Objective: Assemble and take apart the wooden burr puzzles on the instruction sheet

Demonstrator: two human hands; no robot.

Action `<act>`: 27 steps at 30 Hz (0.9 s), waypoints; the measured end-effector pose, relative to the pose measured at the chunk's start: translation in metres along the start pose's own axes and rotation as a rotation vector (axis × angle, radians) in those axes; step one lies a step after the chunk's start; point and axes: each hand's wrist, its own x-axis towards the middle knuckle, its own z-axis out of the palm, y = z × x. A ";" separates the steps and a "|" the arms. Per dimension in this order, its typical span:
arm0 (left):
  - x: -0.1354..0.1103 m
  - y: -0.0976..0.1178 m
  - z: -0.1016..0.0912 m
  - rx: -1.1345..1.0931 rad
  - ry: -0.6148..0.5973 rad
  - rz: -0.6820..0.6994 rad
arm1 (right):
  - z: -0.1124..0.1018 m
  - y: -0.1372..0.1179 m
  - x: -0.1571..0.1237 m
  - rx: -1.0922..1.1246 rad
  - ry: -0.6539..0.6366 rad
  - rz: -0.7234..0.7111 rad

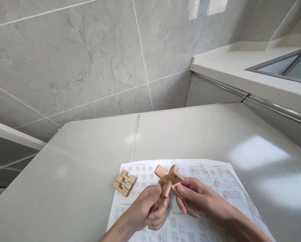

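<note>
Gripping a light-brown wooden puzzle of crossed pieces (174,176), the fingers of both hands are closed on it: those of the left hand (150,210) wrap its rounded near peg, while the right hand (194,195) pinches a flat arm between thumb and fingertips. Its smooth pieces jut out in several directions, two toward the far side; one broad face bears a small dark mark. The fingers hide part of its underside.

It is held above a white paper sheet printed with small grey diagrams (208,174), much of whose near half is covered by the hands and forearms. Left of the left hand, a pale wooden squarish piece with notches and small gaps (128,184) lies across the sheet's left edge, partly on the glossy off-white desk (180,134). A straight seam (135,134) crosses the desk toward its far edge.

Beyond stand marbled grey tiles with pale joints (102,60). At far right, a white counter (223,65) carries a grey-framed inset (288,67); what it holds cannot be told.
</note>
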 end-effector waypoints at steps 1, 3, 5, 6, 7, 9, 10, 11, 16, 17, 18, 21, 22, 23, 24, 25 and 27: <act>0.000 0.001 0.000 -0.001 0.016 0.002 | 0.000 0.001 0.000 0.026 0.035 -0.006; 0.000 0.002 0.001 -0.006 0.044 0.009 | 0.000 0.002 0.000 0.087 0.115 -0.020; 0.000 0.004 0.001 -0.003 0.069 0.013 | 0.001 0.002 0.001 0.144 0.211 -0.039; 0.000 0.005 0.002 0.000 0.080 0.013 | 0.001 0.002 0.001 0.165 0.259 -0.050; 0.000 0.005 0.002 0.003 0.087 0.013 | 0.001 0.002 0.002 0.180 0.303 -0.063; 0.000 0.006 0.003 0.009 0.094 0.012 | 0.001 0.002 0.003 0.213 0.380 -0.087; 0.001 0.006 0.003 0.012 0.096 0.012 | 0.001 0.001 0.003 0.232 0.407 -0.098; 0.001 0.007 0.004 0.015 0.099 0.012 | 0.001 0.000 0.004 0.250 0.427 -0.106; 0.001 0.008 0.006 0.030 0.130 0.010 | -0.001 -0.001 0.005 0.310 0.521 -0.139; 0.001 0.008 0.006 0.033 0.135 0.009 | -0.002 -0.001 0.004 0.316 0.546 -0.150; 0.001 0.009 0.006 0.037 0.138 0.007 | -0.003 0.000 0.004 0.321 0.572 -0.164; 0.001 0.009 0.006 0.049 0.143 -0.009 | -0.006 0.001 0.004 0.322 0.655 -0.216; 0.001 0.009 0.006 0.052 0.146 -0.012 | -0.006 0.001 0.004 0.325 0.683 -0.233; 0.001 0.009 0.006 0.054 0.149 -0.013 | -0.007 0.001 0.005 0.334 0.708 -0.249; 0.001 0.009 0.006 0.054 0.153 -0.011 | -0.007 0.002 0.005 0.348 0.727 -0.260; 0.002 0.009 0.006 0.055 0.155 -0.008 | -0.008 0.002 0.005 0.367 0.740 -0.269; 0.002 0.009 0.006 0.056 0.155 -0.005 | -0.009 0.002 0.006 0.406 0.755 -0.284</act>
